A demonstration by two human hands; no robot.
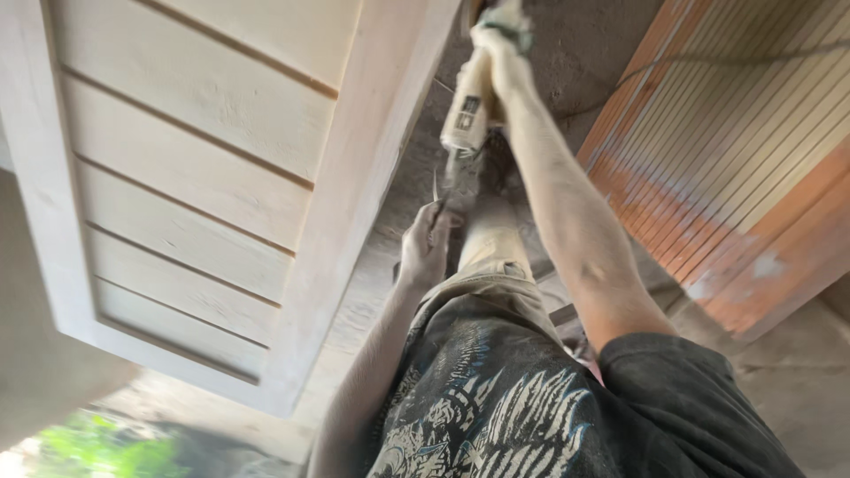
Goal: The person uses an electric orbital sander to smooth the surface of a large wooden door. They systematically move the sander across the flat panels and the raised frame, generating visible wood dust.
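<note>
Head view, looking down the person's own body. Right hand (498,40) clenched round the rear handle of a dust-coated angle grinder (467,106), arm stretched forward and down. The grinder hangs nose-down, just beside the long edge of a pale wooden door panel (186,186). Left hand (425,243) closed at the grinder's head, fingers pinching what looks like the thin disc (436,188) seen edge-on; blur makes that part hard to confirm. Both forearms grey with dust.

The door panel lies flat at left, bare sanded wood with grooved horizontal slats in a plain frame. A second door (735,168), reddish-brown with narrow ribbed slats, lies at right, partly rubbed pale in patches. A dark cable (708,60) runs across it. Dusty concrete floor (797,381) beneath. Dark printed shirt (496,407) fills the lower frame.
</note>
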